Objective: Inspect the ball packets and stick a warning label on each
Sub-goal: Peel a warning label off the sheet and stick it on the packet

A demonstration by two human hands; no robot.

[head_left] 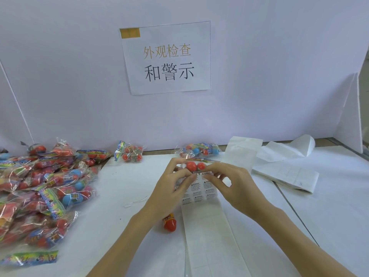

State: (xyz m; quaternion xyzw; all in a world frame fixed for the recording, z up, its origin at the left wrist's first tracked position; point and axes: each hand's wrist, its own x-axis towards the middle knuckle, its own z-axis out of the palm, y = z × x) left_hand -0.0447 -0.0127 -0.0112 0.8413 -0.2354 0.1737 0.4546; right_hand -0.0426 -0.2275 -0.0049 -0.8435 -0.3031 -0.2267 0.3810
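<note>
At centre, over the white tabletop (pixel 139 226), the left hand (pixel 169 188) and right hand (pixel 233 186) meet above a strip of warning labels (pixel 199 191). The fingers (pixel 179 172) of the left hand curl round a clear ball packet (pixel 196 164) holding two red balls, just beyond the strip at 12 o'clock; the right hand's fingertips pinch at the strip's upper edge, though whether they hold a peeled label cannot be told. At 9 o'clock lies a heap of packets (pixel 46 188), each clear bag holding red and blue balls under a coloured header. Two further packets (pixel 129 153) (pixel 199 149) lie at 11 and 12 o'clock against the wall. Spent backing paper (pixel 283 172) lies at 2 o'clock.
</note>
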